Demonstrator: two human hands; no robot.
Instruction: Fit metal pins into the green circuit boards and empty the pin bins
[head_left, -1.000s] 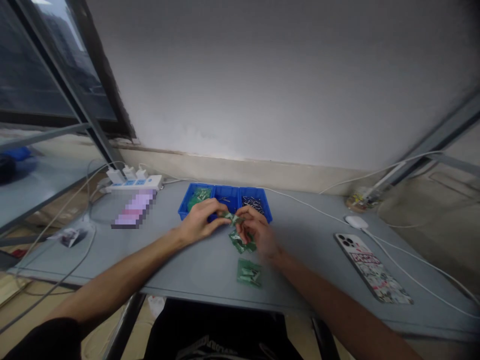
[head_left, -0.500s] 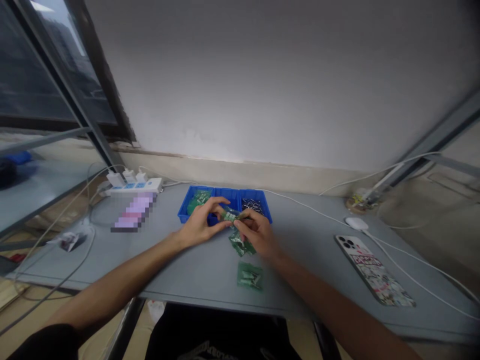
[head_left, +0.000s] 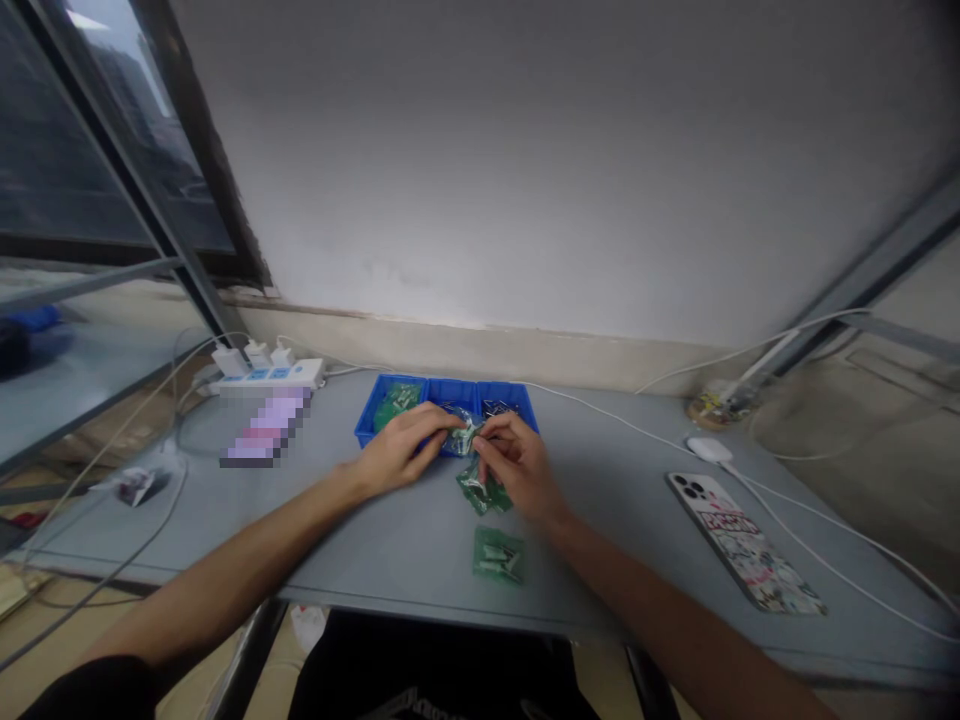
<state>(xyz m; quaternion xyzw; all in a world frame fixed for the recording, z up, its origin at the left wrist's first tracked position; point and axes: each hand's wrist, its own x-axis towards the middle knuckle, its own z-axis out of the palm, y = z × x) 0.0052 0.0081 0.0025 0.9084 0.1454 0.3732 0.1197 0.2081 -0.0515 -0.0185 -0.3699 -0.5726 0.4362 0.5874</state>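
In front of the blue tray my right hand (head_left: 517, 462) pinches the right edge of a small greenish clear plastic bag (head_left: 460, 438) with pale pieces in it. My left hand (head_left: 405, 446) is closed at the bag's left side, its fingertips against the plastic. Partly under my right hand lies another green bag (head_left: 472, 490). A third green bag (head_left: 499, 556), with pale plugs and screws showing through, lies flat nearer the table edge. The blue tray (head_left: 361, 436) has three compartments: green bags (head_left: 401, 398) on the left, dark screws (head_left: 501, 408) on the right, the middle partly hidden.
A power strip (head_left: 279, 374) with chargers and a blurred phone-like object (head_left: 268, 425) are at the left. On the right lie a phone in a patterned case (head_left: 750, 540), a white charging puck (head_left: 709, 449) and cables. A wall (head_left: 570, 180) stands behind the table (head_left: 600, 440).
My left fingers have curled in and come down over the bag. The held bag has turned and dropped slightly. My right hand keeps its pinch, and the two lying bags have stayed put.
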